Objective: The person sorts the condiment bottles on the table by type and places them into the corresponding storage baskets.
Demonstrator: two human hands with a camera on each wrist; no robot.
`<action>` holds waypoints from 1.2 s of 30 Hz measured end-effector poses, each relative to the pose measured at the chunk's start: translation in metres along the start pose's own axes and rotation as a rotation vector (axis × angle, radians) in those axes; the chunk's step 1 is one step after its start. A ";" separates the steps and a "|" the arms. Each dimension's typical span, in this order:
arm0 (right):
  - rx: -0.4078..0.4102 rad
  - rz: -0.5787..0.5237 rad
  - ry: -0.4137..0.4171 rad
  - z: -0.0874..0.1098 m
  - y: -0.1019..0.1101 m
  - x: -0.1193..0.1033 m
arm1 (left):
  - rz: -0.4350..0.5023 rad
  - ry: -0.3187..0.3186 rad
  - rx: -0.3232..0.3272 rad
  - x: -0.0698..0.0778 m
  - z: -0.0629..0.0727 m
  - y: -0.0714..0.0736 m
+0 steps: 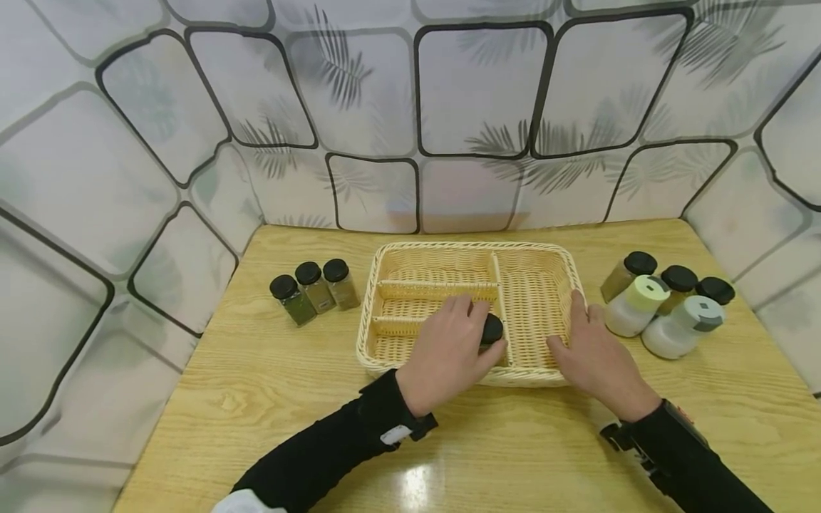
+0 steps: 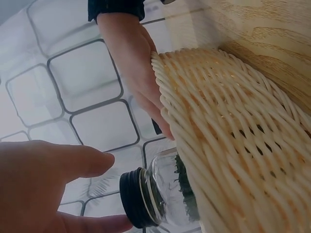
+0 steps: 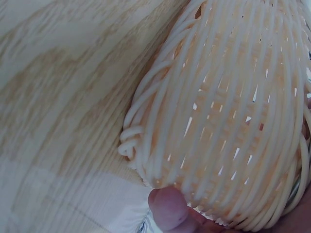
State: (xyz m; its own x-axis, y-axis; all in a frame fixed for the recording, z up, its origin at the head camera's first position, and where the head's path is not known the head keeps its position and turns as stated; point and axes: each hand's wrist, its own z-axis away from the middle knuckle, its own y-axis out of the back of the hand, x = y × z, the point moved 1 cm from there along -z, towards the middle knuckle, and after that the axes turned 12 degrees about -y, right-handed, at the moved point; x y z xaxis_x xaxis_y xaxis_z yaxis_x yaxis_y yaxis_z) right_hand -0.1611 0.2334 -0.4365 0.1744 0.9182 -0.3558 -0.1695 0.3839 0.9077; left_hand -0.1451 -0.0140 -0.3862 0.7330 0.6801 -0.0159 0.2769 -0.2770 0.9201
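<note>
A pale woven basket point(image 1: 535, 306) with dividers sits on the table. In its front left part stands a clear glass jar point(image 2: 167, 187) with a black lid and dark green flakes inside. Over this jar is my left hand point(image 1: 449, 349). Its thumb and a finger are spread around the lid, the thumb apart from it and the fingertip at the lid's edge in the left wrist view. My right hand point(image 1: 596, 356) grips the basket's right rim near the front corner, thumb on the inner side. Basket weave hides the jar's lower part in the left wrist view.
Left of the basket stand three black-lidded spice jars point(image 1: 316, 288). On the right are three more black-lidded jars point(image 1: 622, 276), a white shaker with a yellow-green cap point(image 1: 635, 306) and one with a grey cap point(image 1: 680, 328). A patterned curtain point(image 1: 474, 92) hangs behind the table.
</note>
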 end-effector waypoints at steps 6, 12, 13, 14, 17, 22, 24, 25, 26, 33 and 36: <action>-0.007 -0.003 -0.006 -0.001 0.000 0.000 | -0.017 -0.002 0.005 -0.005 0.008 0.009; -0.004 -0.003 0.001 0.001 -0.001 0.001 | -0.003 0.027 0.026 -0.013 0.019 0.018; -0.003 -0.003 0.003 0.001 -0.001 0.001 | 0.000 0.031 0.029 -0.015 0.021 0.019; -0.002 -0.003 0.004 0.001 -0.001 0.000 | 0.002 0.034 0.033 -0.016 0.023 0.020; -0.002 -0.004 0.005 0.001 -0.001 0.000 | 0.001 0.039 0.051 -0.022 0.028 0.023; 0.003 -0.010 0.004 0.000 -0.001 0.001 | -0.008 0.050 0.115 -0.033 0.036 0.030; 0.004 -0.012 0.002 0.000 -0.001 0.001 | -0.012 0.060 0.138 -0.039 0.040 0.033; 0.004 -0.011 0.002 0.000 -0.001 0.001 | -0.012 0.068 0.143 -0.041 0.042 0.034; 0.003 -0.012 0.001 0.000 -0.001 0.001 | -0.011 0.077 0.149 -0.045 0.043 0.036; 0.009 -0.004 0.000 0.000 -0.002 0.001 | -0.017 0.155 0.177 -0.067 0.057 0.046; 0.010 -0.005 0.002 0.000 -0.002 0.002 | -0.035 0.189 0.190 -0.077 0.064 0.049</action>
State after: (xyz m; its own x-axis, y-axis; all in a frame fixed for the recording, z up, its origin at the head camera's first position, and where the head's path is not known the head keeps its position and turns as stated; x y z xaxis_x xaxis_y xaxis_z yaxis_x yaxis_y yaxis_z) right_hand -0.1605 0.2341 -0.4387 0.1736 0.9162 -0.3611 -0.1589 0.3879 0.9079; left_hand -0.1482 -0.1229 -0.3652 0.5969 0.8011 0.0438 0.4243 -0.3615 0.8303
